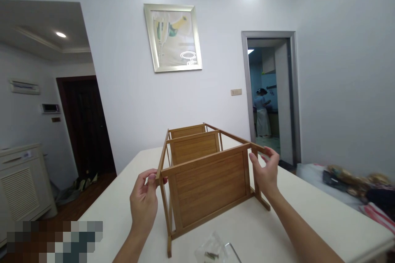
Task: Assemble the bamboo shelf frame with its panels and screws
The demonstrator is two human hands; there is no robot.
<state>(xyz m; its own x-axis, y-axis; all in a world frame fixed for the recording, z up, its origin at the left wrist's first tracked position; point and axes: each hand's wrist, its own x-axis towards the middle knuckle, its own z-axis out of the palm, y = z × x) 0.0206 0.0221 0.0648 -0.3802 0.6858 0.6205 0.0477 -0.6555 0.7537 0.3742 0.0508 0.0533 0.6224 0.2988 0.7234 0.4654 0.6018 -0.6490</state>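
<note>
A brown wooden shelf rack (212,178) lies on its side on the white table (117,213), its panels standing upright one behind another. At its near left corner my left hand (143,201) is closed, thumb and fingers pinching the end of the upper rail. My right hand (268,174) is curled round the near right corner, with fingers on the protruding rail end and the thumb by the panel's edge. In front of the rack sit a clear plastic bag (212,248) with screws inside and a bent metal hex key (233,251), both cut off by the lower edge.
Behind the table is a white wall with a framed picture (174,39). Through a doorway (293,102) at right, a person (261,113) stands in another room. Clothes and bags (354,185) lie to the right. A white cabinet (23,197) stands at left.
</note>
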